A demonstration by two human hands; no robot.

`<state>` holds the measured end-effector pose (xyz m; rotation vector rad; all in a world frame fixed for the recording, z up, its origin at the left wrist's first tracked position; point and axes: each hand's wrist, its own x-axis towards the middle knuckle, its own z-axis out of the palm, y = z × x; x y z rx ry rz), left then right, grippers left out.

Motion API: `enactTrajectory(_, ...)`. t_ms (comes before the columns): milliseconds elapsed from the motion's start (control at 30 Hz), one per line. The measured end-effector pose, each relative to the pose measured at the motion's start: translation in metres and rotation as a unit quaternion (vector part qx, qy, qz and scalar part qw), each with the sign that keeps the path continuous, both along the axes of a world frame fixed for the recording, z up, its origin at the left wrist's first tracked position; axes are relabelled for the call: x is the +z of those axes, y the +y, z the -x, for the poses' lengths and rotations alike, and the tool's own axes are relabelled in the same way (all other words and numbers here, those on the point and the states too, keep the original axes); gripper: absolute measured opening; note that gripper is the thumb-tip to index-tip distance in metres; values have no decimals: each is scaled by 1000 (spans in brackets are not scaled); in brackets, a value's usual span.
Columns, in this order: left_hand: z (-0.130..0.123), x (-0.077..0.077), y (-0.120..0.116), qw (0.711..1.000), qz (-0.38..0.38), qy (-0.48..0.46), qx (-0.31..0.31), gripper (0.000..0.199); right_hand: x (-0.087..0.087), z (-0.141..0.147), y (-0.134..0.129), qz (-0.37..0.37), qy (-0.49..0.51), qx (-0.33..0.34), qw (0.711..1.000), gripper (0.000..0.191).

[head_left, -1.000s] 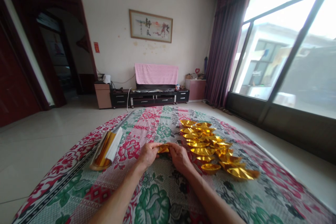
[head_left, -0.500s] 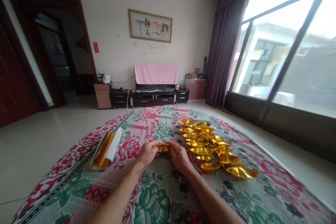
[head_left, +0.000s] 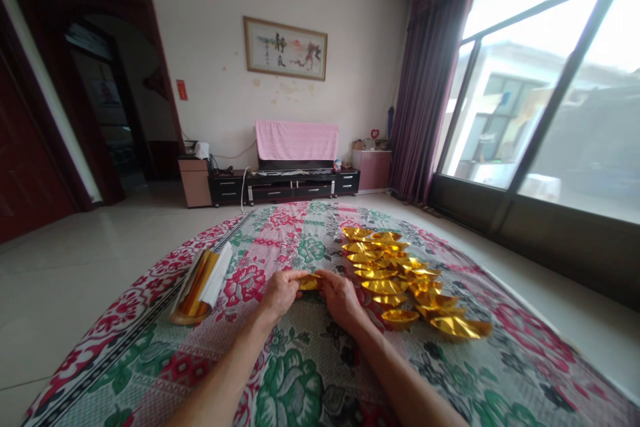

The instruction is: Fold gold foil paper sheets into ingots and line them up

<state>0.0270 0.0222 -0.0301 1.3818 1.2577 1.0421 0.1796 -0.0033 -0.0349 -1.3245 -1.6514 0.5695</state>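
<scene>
Between my two hands is a small piece of folded gold foil paper (head_left: pixel 311 282), held just above the patterned tablecloth (head_left: pixel 290 380). My left hand (head_left: pixel 281 292) pinches its left end, and my right hand (head_left: pixel 341 293) grips the right end; the fingers partly cover it. To the right of my right hand lie several gold paper ingots (head_left: pixel 385 287), boat-shaped and shiny, set in rough rows. Off to the left rests a curled stack of gold and white paper sheets (head_left: pixel 203 287).
Across the room a low black TV cabinet (head_left: pixel 300 188) carries a set draped with a pink cloth (head_left: pixel 297 140). A purple curtain (head_left: pixel 420 80) and a large window (head_left: pixel 540 93) stand on the right. A dark doorway (head_left: pixel 107 100) opens at the left.
Almost nothing differs: both hands keep their hold on the folded gold paper, with only a slight shift of the fingers and paper.
</scene>
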Motion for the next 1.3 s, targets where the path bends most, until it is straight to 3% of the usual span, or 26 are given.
enactTrajectory(600,-2,-4,4,1000,-8,2,7,36,-4,-2,3,-2,2,0,1000,39)
enactTrajectory(933,7,16,-5,999,30,37,-14,34,6,-1,-1,37,91,-4,995,40)
enactTrajectory(1100,10,18,-6,998,46,25,-28,36,9,1,-3,64,158,29,985,43)
enactTrajectory(1300,9,18,-6,998,32,31,-35,37,8,2,-2,72,168,28,983,40)
